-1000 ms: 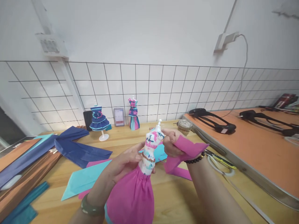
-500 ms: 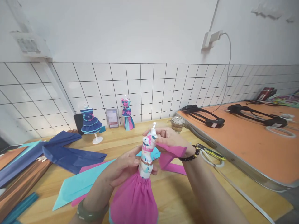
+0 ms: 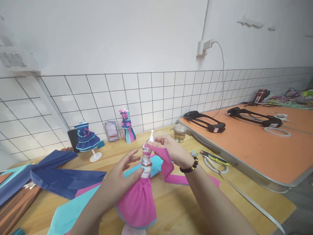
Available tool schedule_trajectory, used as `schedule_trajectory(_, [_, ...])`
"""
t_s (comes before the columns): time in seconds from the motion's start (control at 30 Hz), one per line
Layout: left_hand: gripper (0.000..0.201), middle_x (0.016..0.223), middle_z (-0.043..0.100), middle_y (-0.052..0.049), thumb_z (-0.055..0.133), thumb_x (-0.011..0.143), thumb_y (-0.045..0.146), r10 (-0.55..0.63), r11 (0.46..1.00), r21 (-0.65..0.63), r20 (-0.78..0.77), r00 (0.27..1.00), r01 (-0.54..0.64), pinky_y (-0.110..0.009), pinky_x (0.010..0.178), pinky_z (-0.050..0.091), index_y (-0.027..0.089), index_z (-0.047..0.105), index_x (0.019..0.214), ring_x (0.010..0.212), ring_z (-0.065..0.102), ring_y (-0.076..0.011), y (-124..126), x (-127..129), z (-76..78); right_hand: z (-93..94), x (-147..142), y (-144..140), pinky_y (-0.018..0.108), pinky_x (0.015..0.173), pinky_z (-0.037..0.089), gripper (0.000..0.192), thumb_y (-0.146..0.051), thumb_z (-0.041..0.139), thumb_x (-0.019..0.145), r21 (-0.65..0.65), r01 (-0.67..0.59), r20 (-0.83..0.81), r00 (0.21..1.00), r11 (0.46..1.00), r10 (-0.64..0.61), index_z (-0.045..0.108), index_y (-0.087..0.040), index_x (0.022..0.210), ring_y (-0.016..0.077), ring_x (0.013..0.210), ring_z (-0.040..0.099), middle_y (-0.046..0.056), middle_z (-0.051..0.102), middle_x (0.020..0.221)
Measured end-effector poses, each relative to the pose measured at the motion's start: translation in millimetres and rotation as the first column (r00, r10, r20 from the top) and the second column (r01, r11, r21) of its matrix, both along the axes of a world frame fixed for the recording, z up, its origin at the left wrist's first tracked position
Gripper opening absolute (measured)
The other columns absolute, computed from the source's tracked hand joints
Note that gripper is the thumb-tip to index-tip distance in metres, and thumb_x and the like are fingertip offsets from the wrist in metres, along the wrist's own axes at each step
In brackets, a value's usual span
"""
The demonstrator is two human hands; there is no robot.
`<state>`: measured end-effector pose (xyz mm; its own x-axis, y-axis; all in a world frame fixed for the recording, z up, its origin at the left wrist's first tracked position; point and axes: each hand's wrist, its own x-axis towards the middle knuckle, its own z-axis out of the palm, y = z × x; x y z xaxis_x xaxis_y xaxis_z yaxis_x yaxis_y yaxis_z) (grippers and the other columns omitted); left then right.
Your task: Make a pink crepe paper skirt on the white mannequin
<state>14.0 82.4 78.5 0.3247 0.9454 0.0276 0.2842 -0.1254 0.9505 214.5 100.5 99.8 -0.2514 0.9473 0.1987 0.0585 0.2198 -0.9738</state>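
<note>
A small white dress form [image 3: 146, 170], stained with pink, blue and brown marks, stands upright in front of me on a white base. It wears a gathered pink skirt [image 3: 139, 206] with a blue hem. My right hand [image 3: 170, 149] pinches one end of a pink fabric strip [image 3: 167, 165] against the form's upper chest; the strip's rest trails down to the table on the right. Beside the waist, my left hand [image 3: 119, 178] has its fingers apart, with the thumb tip at the form's side.
Two dressed forms, one in a tiered blue dress [image 3: 86, 142] and one in a striped skirt [image 3: 129, 134], stand behind. Dark blue fabric [image 3: 66, 178] and turquoise fabric [image 3: 70, 207] lie left. A lidded cup [image 3: 180, 133], yellow cutter [image 3: 218, 159] and orange-topped board [image 3: 259, 147] are right.
The dress form now stands farther back, its base showing on the table. My left hand has loosened from around the waist. My right hand has brought the strip's end onto the chest.
</note>
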Motion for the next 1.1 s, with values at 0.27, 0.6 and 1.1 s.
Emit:
schedule_trajectory(0.27, [0.074, 0.106, 0.062, -0.006, 0.069, 0.067, 0.034, 0.163, 0.977, 0.162, -0.135, 0.977, -0.141, -0.042, 0.094, 0.032, 0.031, 0.041, 0.135, 0.112, 0.050, -0.0329, -13.2, 19.0, -2.1, -8.2, -9.0, -0.4, 0.022, 0.042, 0.029, 0.038, -0.054, 0.066, 0.071, 0.046, 0.048, 0.030, 0.998, 0.998, -0.049, 0.060, -0.016, 0.075, 0.0099, 0.050, 0.043, -0.002, 0.051, 0.055])
schedule_trajectory(0.6, [0.065, 0.095, 0.065, -0.001, 0.060, 0.071, 0.023, 0.348, 0.888, 0.340, -0.053, 0.936, -0.311, -0.033, 0.083, 0.038, 0.027, 0.042, 0.133, 0.091, 0.059, -0.0244, -8.0, 17.9, 1.3, -3.8, -17.3, -5.7, 0.020, 0.039, 0.022, 0.042, -0.055, 0.061, 0.076, 0.121, 0.101, 0.021, 0.994, 0.987, -0.105, 0.050, -0.017, 0.091, 0.0059, 0.042, 0.029, -0.010, 0.036, 0.051])
schedule_trajectory(1.1, [0.067, 0.093, 0.066, -0.003, 0.061, 0.076, 0.028, 0.264, 0.931, 0.242, 0.068, 0.962, -0.272, -0.034, 0.090, 0.040, 0.024, 0.034, 0.137, 0.097, 0.059, -0.0210, 3.8, -1.5, 2.2, -5.0, -15.6, -9.8, 0.023, 0.047, 0.022, 0.080, -0.049, 0.059, 0.081, 0.088, 0.076, -0.011, 0.997, 0.993, -0.075, 0.026, -0.007, 0.140, 0.0079, 0.049, 0.026, -0.011, 0.029, 0.054])
